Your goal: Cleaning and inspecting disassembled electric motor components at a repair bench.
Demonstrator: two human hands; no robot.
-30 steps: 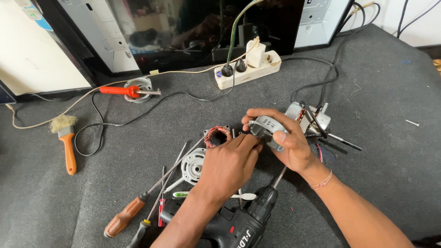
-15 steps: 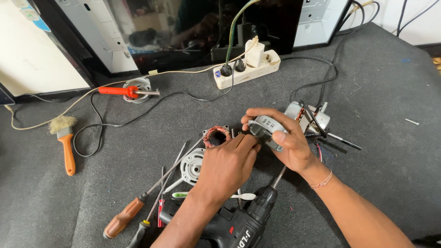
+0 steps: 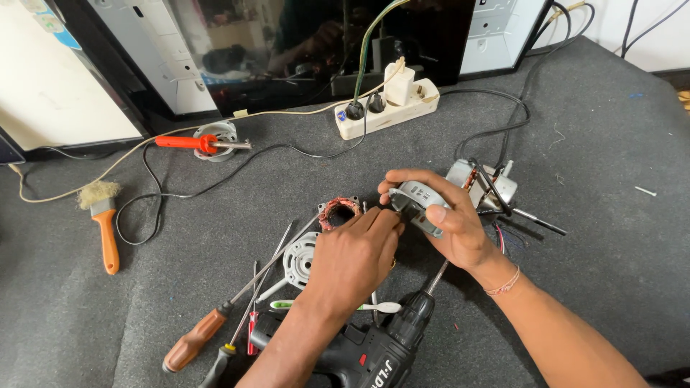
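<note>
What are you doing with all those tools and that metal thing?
A person is holding a small grey metal motor part in the right hand, above a dark grey mat. The left hand has its fingertips on the part's lower edge. Behind it lies another motor piece with black wires. A copper-wound coil, a round white cover, screwdrivers and a black cordless drill lie close by.

Grey felt-covered table [image 3: 611, 273] carried a power strip [image 3: 388, 108] and soldering iron [image 3: 194, 142] toward its far edge, a brush [image 3: 103, 215] at left, and screwdrivers [image 3: 208, 334] and a drill [image 3: 374, 352] near its front edge.
</note>
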